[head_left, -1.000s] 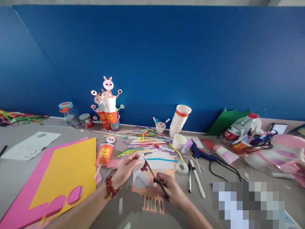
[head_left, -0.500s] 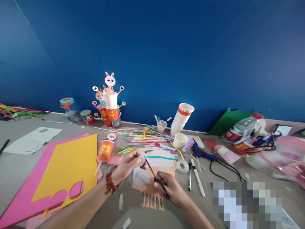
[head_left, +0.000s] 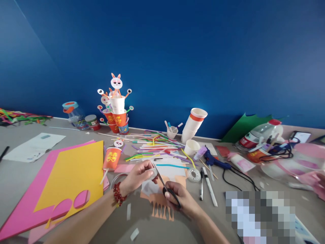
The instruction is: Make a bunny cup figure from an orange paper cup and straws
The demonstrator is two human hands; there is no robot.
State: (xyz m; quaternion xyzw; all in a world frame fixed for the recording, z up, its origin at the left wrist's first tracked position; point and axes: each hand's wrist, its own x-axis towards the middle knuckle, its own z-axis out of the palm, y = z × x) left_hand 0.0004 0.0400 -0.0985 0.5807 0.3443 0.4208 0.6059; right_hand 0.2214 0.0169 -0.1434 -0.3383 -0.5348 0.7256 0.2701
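A small piece of white paper is pinched in my left hand, which wears a red beaded bracelet. My right hand grips black-handled scissors, their blades pointing up and left against the paper's edge. How far the blades are parted is hard to make out. Under both hands lies orange paper with a row of cut-outs along its near edge, and white paper sheets overlap it. A tape roll rests right of the scissors.
Coloured pipe cleaners and sticks spread behind my hands. At left are yellow card, pink card and a red cup. Pens and a glue gun lie right. Stacked cups stand by the wall. Another person's hand shows far right.
The view has shifted slightly. Both hands hold nearly the same pose, and the scissors stay at the edge of the white paper piece.
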